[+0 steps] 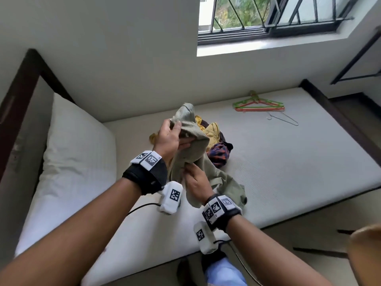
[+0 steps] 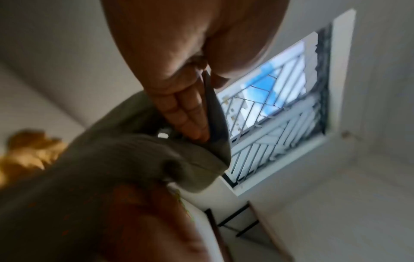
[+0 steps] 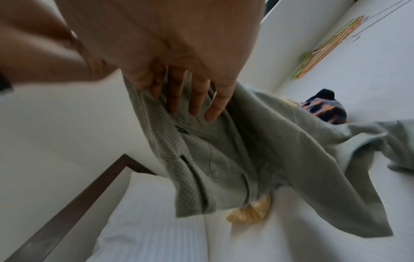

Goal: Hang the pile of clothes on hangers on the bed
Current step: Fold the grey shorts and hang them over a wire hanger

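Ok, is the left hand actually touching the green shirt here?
Touching. The left wrist view shows the left hand pinching a fold of the green shirt between thumb and fingers; the head view agrees, with that hand gripping the shirt near its top.

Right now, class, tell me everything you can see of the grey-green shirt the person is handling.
The grey-green shirt is of a waffle-textured woven cloth with a front placket, buttonholes and a small dark label inside. It is crumpled and lifted off the bed, its lower part trailing onto the mattress. The left hand grips its upper edge; the right hand, fingers nearly straight, reaches into the folds lower down. It hangs in front of the pile of clothes; whether it touches the pile cannot be told.
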### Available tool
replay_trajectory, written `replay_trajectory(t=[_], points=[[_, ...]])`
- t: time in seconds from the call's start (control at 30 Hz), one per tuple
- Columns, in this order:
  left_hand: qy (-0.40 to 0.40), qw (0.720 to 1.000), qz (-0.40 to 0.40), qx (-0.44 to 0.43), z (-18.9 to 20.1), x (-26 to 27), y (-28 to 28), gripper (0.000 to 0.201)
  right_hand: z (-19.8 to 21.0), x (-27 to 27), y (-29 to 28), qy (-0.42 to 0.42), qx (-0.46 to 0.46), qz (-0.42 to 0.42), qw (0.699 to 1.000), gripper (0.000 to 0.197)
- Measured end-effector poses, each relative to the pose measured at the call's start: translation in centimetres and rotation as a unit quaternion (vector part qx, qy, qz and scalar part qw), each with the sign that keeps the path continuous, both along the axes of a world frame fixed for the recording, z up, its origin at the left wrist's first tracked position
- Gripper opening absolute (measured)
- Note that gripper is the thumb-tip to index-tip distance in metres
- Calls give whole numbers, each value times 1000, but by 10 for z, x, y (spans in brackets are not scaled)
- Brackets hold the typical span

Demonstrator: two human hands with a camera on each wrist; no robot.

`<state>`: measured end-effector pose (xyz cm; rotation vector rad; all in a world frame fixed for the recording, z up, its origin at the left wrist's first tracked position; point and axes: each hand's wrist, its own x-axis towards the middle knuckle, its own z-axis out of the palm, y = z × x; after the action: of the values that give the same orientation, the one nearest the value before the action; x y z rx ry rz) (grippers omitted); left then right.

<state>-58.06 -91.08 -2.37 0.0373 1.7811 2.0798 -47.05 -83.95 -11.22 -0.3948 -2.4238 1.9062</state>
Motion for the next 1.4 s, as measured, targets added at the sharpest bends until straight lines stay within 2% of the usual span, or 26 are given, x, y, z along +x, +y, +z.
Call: replay_trajectory(t=[0.07, 0.1, 0.13, 0.2, 0.27, 0.3, 0.33, 0.4, 0.5, 0.57, 0.6, 0.67, 0.73, 0.8, 0.9, 1.0, 1.07, 1.13, 1.2, 1.27, 1.33, 1.4], points=[[54, 994, -71, -60, -12, -5, -11, 13, 13, 2, 17, 7, -18, -30, 999, 14], [84, 984, -116, -109, -20, -7, -18, 20, 18, 0, 29, 3, -19, -50, 999, 14], [103, 967, -169, -161, -28, -7, -26, 32, 24, -3, 40, 7, -23, -71, 997, 17], [91, 930, -266, -236, -46, 0, -41, 68, 36, -13, 64, 0, -21, -104, 994, 22], [70, 906, -324, -261, -62, 16, -49, 105, 56, -17, 76, 10, -33, -130, 991, 22], [68, 900, -344, -260, -68, 26, -48, 114, 72, -19, 78, 25, -35, -133, 990, 26], [66, 901, -352, -245, -72, 36, -46, 117, 84, -22, 78, 43, -37, -128, 990, 27], [59, 921, -329, -200, -77, 54, -36, 117, 100, -33, 76, 71, -30, -123, 989, 24], [117, 945, -228, -204, -82, 75, -19, 126, 117, -49, 69, 85, -50, -137, 986, 21], [195, 948, -160, -194, -83, 81, -8, 121, 123, -57, 65, 90, -78, -132, 984, 22], [227, 949, -125, -181, -84, 81, -3, 110, 127, -58, 63, 97, -95, -130, 982, 21], [243, 953, -58, -170, -78, 78, 7, 80, 136, -56, 63, 111, -120, -129, 978, 21], [224, 949, 6, -221, -73, 70, 5, 48, 145, -49, 69, 121, -134, -142, 973, 21], [235, 933, 20, -272, -70, 61, -2, 27, 151, -41, 82, 137, -188, -170, 957, 22], [287, 906, 4, -310, -56, 54, -7, 19, 152, -23, 107, 135, -275, -240, 921, 22], [319, 884, -32, -339, -45, 61, -5, 37, 126, 0, 138, 45, -219, -326, 919, 9], [321, 869, -79, -368, -44, 71, -1, 48, 99, 20, 152, -33, -202, -317, 926, 29], [317, 854, -116, -396, -47, 82, 3, 50, 69, 46, 158, -67, -145, -246, 956, 58], [310, 841, -146, -418, -52, 94, 9, 49, 39, 76, 155, -64, -23, -134, 989, 81], [308, 834, -156, -431, -54, 104, 14, 48, 11, 105, 152, -68, 75, -10, 995, 94], [316, 832, -159, -428, -54, 114, 18, 51, -16, 129, 150, -78, 173, 38, 981, 93], [325, 828, -165, -426, -53, 121, 22, 48, -27, 143, 152, -93, 228, 0, 969, 81]])
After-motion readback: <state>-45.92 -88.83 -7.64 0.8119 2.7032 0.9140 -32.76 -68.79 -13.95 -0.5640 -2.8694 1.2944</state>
